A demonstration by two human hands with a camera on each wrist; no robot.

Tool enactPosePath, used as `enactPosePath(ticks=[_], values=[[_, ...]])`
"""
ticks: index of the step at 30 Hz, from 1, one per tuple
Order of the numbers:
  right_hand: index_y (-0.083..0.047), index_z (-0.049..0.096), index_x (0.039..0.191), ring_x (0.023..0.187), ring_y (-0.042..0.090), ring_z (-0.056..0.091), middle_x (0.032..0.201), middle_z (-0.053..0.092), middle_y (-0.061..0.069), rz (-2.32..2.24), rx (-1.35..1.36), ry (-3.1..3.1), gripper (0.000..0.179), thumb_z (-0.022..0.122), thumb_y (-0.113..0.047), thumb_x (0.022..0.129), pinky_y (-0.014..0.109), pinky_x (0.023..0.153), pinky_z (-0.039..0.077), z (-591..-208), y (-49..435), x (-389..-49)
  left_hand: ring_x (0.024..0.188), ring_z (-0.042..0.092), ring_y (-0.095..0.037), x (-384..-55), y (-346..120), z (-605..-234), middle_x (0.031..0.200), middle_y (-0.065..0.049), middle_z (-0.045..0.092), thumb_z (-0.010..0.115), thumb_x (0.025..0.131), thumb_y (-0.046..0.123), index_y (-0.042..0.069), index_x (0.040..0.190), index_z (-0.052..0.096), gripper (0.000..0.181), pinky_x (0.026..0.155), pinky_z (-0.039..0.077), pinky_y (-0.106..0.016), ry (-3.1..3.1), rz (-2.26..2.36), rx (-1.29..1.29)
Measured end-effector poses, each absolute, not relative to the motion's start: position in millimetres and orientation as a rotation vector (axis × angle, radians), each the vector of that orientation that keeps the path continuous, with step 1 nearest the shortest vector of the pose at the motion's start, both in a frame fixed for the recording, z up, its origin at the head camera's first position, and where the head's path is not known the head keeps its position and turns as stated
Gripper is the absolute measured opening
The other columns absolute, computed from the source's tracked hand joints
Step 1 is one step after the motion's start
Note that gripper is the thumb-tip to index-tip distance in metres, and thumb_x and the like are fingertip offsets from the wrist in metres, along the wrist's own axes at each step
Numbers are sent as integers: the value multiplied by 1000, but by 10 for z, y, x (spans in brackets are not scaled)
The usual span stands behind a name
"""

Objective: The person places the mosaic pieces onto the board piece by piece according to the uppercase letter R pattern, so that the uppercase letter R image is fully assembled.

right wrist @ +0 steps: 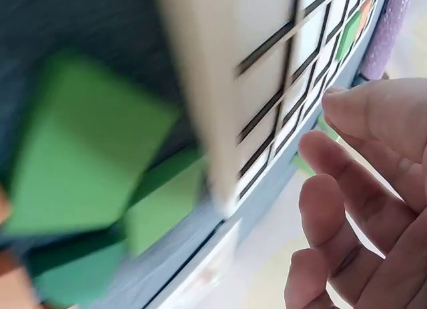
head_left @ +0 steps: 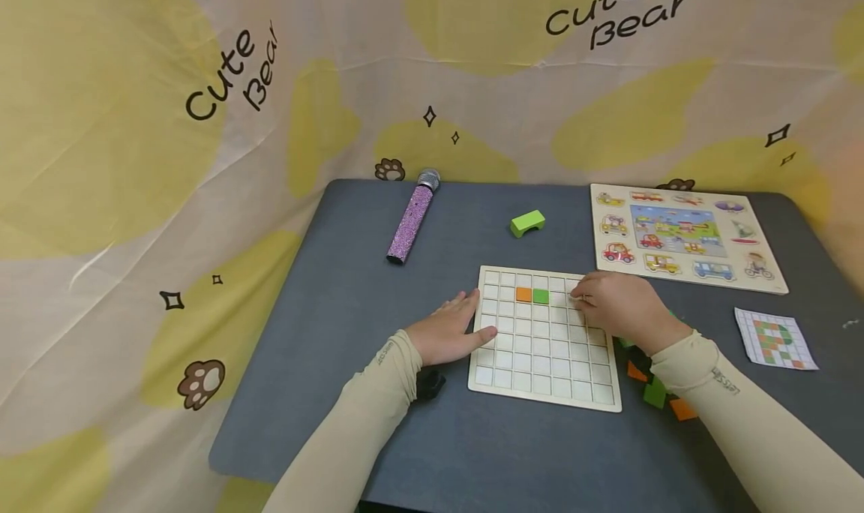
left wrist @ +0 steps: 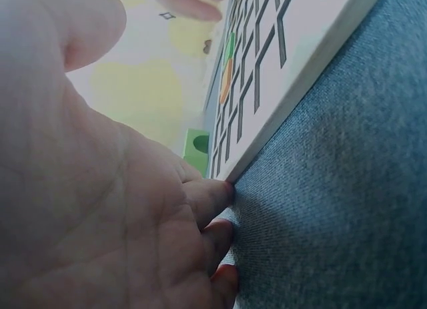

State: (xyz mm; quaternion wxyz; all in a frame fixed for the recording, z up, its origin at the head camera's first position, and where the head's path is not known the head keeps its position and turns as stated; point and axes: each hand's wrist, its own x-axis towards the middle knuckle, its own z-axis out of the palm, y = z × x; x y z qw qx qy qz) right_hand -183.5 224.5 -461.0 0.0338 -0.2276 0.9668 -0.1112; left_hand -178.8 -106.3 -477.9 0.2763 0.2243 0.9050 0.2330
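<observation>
A white gridded board (head_left: 541, 402) lies on the table, with an orange tile (head_left: 523, 295) and a green tile (head_left: 541, 296) side by side in its upper part. My left hand (head_left: 445, 331) rests at the board's left edge, fingers extended, thumb over the border. Over the board's upper right is my right hand (head_left: 624, 307), fingers bent. In the right wrist view its thumb (right wrist: 380, 112) and fingers stand apart, and I see nothing between them. Green tiles (right wrist: 87, 149) and orange tiles (head_left: 683, 409) lie loose by the board's right edge, partly under the right forearm.
A picture puzzle board (head_left: 688, 269) lies at the back right, with a patterned card (head_left: 776, 339) in front of it. A green arched block (head_left: 528, 223) and a purple glittery microphone (head_left: 410, 224) lie behind the board. A black object (head_left: 429, 385) sits by the left wrist.
</observation>
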Motion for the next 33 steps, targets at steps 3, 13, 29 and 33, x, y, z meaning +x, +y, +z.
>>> enactPosePath(ticks=[3, 13, 29, 33], values=[[-7, 85, 110, 103, 32, 74, 112, 78, 10, -345, -636, 2965, 17, 82, -14, 95, 52, 81, 62, -4591, 2371, -1785, 163, 6, -23, -1791, -1066, -4775, 178, -4, 11, 40, 108, 66, 10, 173, 7, 91, 131, 12, -44, 2428, 626, 611], [-7, 83, 114, 99, 33, 71, 115, 77, 14, -345, -451, 2939, 18, 78, -13, 97, 58, 83, 59, -4581, 2833, -1621, 163, 2, -18, -1783, -1077, -4767, 179, 1, 6, 35, 111, 62, 13, 173, 6, 84, 131, 10, -42, 2417, 624, 621], [-4, 82, 115, 104, 41, 69, 121, 73, 24, -346, -278, 2895, 25, 81, -16, 93, 61, 81, 58, -4612, 3302, -1438, 163, 3, -19, -1786, -1079, -4783, 179, 1, 7, 38, 113, 57, 13, 173, 6, 81, 131, 12, -44, 2419, 635, 619], [-5, 83, 113, 107, 43, 68, 120, 73, 22, -360, -291, 2886, 23, 82, -18, 94, 63, 85, 58, -4647, 3276, -1424, 163, 3, -19, -1790, -1088, -4788, 178, 0, 8, 38, 113, 56, 12, 173, 7, 81, 131, 12, -44, 2423, 640, 629]])
